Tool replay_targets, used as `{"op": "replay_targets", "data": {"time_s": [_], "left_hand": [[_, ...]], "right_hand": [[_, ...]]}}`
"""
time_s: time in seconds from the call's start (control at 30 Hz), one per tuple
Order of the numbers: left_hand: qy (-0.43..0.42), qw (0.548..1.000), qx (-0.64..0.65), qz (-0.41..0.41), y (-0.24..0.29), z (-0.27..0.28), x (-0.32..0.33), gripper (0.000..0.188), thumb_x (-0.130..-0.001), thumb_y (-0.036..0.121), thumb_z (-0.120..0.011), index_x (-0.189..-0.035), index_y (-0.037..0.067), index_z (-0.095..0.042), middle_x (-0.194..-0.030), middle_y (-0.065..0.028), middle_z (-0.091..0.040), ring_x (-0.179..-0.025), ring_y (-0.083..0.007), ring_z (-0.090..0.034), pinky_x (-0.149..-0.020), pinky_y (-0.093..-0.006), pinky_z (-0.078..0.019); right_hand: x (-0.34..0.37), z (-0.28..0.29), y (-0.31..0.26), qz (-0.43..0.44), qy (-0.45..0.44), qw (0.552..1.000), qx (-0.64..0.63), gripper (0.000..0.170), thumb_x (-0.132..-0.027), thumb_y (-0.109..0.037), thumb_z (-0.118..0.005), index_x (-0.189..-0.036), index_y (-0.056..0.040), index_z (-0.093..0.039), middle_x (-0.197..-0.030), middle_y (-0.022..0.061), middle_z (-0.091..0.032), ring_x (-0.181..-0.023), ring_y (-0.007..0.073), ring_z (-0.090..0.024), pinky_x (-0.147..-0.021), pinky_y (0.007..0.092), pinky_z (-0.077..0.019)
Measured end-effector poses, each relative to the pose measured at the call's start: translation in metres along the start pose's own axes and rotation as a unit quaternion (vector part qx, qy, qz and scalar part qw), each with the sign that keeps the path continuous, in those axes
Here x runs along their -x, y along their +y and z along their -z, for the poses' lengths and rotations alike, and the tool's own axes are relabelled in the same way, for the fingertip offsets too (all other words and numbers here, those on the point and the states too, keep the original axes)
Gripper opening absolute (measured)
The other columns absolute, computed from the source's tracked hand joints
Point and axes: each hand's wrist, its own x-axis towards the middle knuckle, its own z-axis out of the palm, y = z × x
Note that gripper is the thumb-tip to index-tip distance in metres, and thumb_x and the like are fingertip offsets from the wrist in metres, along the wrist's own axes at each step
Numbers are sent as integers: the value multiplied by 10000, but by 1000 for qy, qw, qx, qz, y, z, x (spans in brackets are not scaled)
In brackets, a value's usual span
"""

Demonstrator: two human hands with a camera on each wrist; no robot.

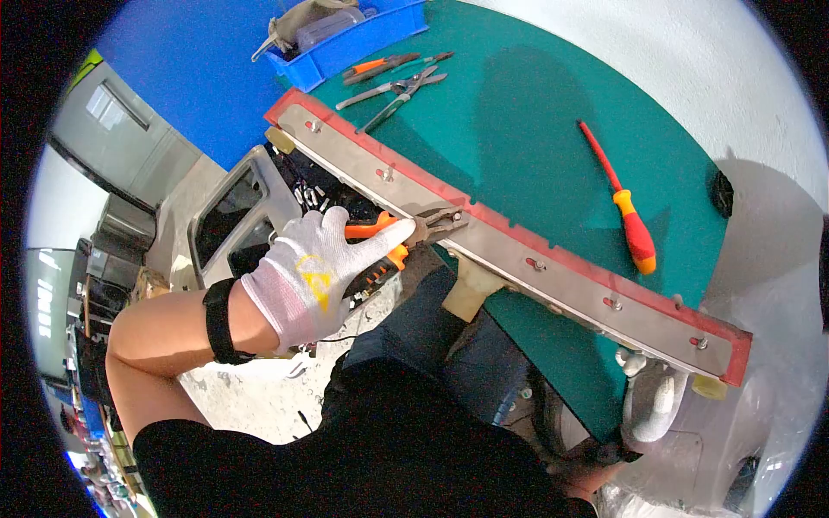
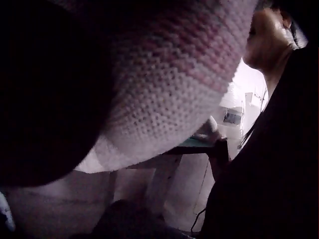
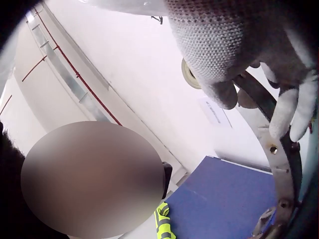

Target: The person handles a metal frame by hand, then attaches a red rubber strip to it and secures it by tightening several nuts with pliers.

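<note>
A long, slightly curved metal strip [image 1: 570, 270] with a red edge lies slantwise across the head view, with several small studs standing in slots along it. My gloved left hand [image 1: 319, 268] grips orange-handled pliers [image 1: 427, 228], the index finger stretched along them. The pliers' jaws are at a stud near the strip's middle. In the left wrist view the gloved palm side [image 2: 169, 104] fills much of the frame and the pliers are hidden. At the strip's right end, my gloved right hand [image 1: 654, 401] holds it from the near side; fingers [image 3: 285, 112] curl over it in the right wrist view.
On the green tabletop [image 1: 535, 112] lie a red and yellow screwdriver [image 1: 635, 233], snips [image 1: 397, 91] and another orange-handled tool [image 1: 380, 67]. A blue bin [image 1: 354, 43] stands at the back. A grey tray [image 1: 285, 194] with small parts is at the left. Yellowish blocks [image 1: 473, 285] sit under the strip.
</note>
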Motion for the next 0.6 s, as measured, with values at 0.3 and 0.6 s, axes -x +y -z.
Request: {"op": "replay_targets", "data": {"time_s": [0.3, 0.6], "left_hand": [[20, 999, -6, 32, 16, -4, 10, 949, -647, 63, -730, -1501, 291, -384, -1049, -251, -531, -836, -438, -606, -686, -505, -521], [55, 997, -28, 39, 22, -13, 13, 896, -676, 50, -666, -1499, 273, -393, -1094, -295, -536, -827, -449, -607, -680, -513, -518]], "right_hand": [[23, 21, 20, 26, 132, 988, 73, 1142, -775, -635, -726, -1536, 17, -176, -1465, 229, -409, -1304, 337, -463, -1090, 491, -396], [18, 20, 6, 79, -82, 993, 19, 793, -664, -308, -909, -1278, -86, -458, -1314, 162, -424, -1253, 335, -451, -1040, 434, -474]]}}
